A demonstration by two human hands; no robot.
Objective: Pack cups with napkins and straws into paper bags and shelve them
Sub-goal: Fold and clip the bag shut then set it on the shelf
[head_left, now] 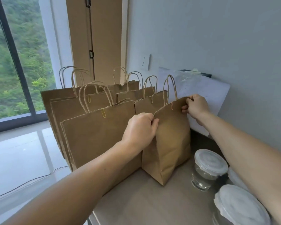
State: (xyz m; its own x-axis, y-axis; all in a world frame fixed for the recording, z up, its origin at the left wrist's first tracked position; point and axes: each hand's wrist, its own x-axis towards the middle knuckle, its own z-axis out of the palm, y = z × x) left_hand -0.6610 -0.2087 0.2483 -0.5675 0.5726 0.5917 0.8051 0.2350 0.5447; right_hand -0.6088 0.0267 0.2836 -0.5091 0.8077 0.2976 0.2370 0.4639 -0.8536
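Note:
A brown paper bag [170,143] stands upright on the tabletop [136,200], its folded top held shut by a paper clip [171,106]. My left hand [140,129] pinches the top edge at its left corner. My right hand [195,106] pinches the same edge at the right corner. Two clear lidded cups stand to the right: one [208,169] beside the bag, another [240,207] nearer me with white napkin around its lid. What is inside the bag is hidden.
Several clipped paper bags with twine handles [94,132] stand in rows behind and left of the held bag. A white plastic-wrapped pack [201,95] leans on the wall [217,38]. The table's left edge drops to a glossy floor [23,159] with a cable.

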